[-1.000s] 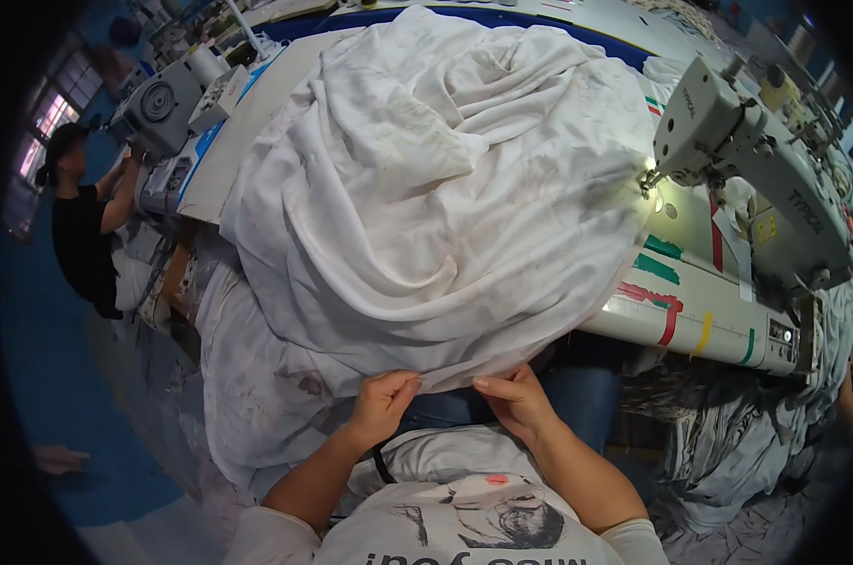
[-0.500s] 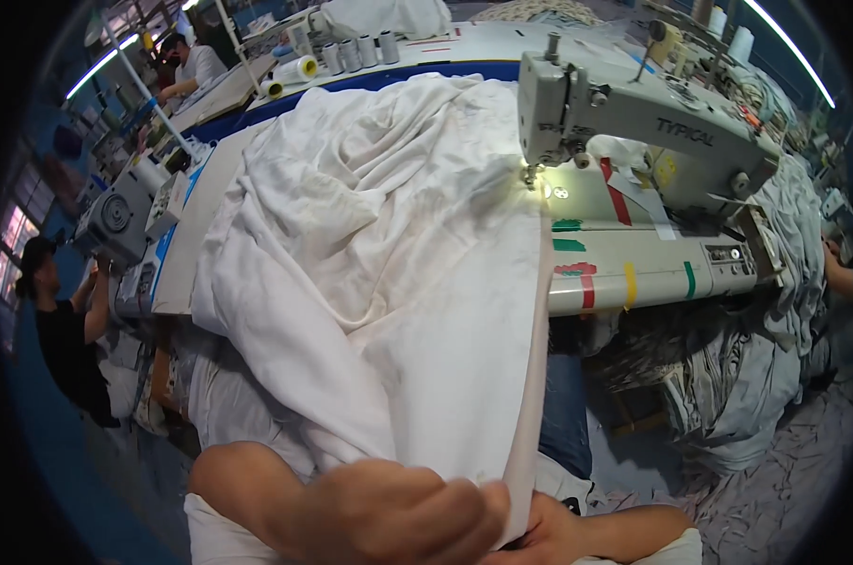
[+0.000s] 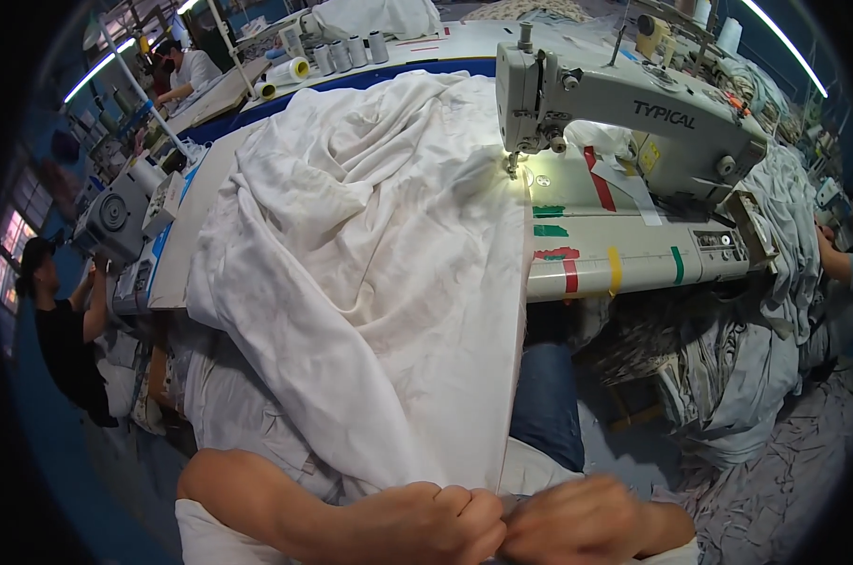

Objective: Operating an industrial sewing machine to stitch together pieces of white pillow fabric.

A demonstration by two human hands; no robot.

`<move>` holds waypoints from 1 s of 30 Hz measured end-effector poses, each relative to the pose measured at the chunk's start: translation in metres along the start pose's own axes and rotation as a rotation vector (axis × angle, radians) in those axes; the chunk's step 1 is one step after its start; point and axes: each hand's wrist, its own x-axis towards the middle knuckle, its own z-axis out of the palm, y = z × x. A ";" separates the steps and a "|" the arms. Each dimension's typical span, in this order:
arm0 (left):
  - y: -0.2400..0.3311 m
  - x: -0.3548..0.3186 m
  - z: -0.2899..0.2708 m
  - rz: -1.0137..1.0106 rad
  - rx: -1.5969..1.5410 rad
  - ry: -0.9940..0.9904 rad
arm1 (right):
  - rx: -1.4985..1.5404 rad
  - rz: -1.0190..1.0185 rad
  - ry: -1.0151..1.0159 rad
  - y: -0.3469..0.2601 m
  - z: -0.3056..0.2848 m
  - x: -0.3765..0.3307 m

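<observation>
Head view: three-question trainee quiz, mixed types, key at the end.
1. Count: how many grey thread spools stand in the row at the back?
2. True or false: the needle area of the sewing machine is unlit.
3. Choose: the left hand is at
a) the near end of the white fabric
b) the needle
c) the spools

Key: 1. Four. 2. False; it is brightly lit. 3. a.

a sewing workshop: white fabric [image 3: 426, 311] meets an industrial sewing machine [image 3: 624, 105] on the counter [image 3: 191, 231], thread spools [image 3: 356, 51] stand beyond its far edge, a co-worker [image 3: 65, 325] past its left edge.
</observation>
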 end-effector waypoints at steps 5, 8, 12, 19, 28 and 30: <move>0.001 0.011 -0.001 0.170 0.085 0.094 | -0.725 -0.047 0.309 0.034 -0.002 0.036; -0.001 0.017 -0.001 0.176 0.053 0.091 | -0.634 -0.027 0.234 0.049 0.004 0.023; -0.071 0.064 0.011 -0.197 -0.733 -0.339 | -0.179 0.280 0.307 0.113 0.036 -0.025; -0.326 0.192 0.048 -0.475 -0.009 0.860 | 0.264 0.597 0.386 0.142 0.040 -0.038; -0.422 0.272 0.018 -0.440 0.179 0.704 | 0.539 0.599 0.337 0.162 0.007 -0.025; -0.432 0.282 0.014 -0.462 0.143 0.730 | 0.488 0.541 0.324 0.178 0.000 -0.029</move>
